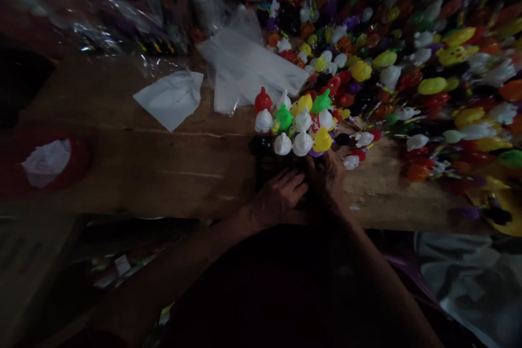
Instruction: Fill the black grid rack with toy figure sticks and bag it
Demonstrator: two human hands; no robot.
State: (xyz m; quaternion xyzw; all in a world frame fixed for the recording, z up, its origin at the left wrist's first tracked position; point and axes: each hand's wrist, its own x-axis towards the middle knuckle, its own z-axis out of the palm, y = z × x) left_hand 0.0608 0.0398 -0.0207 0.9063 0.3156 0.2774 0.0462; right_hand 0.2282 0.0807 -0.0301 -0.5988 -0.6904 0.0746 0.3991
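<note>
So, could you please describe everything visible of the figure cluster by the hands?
The figure cluster is glossy, plastic-looking and closely packed: mostly white, with green, yellow and red. Its underside is shadowed, over the wooden table. The right hand is at its near edge, contact unclear; the left hand lies just short.

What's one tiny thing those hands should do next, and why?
Maybe the right hand should gently straighten the purple piece: that hand is right beside it, at the near edge of the colourful cluster, with the left hand close by.
</note>
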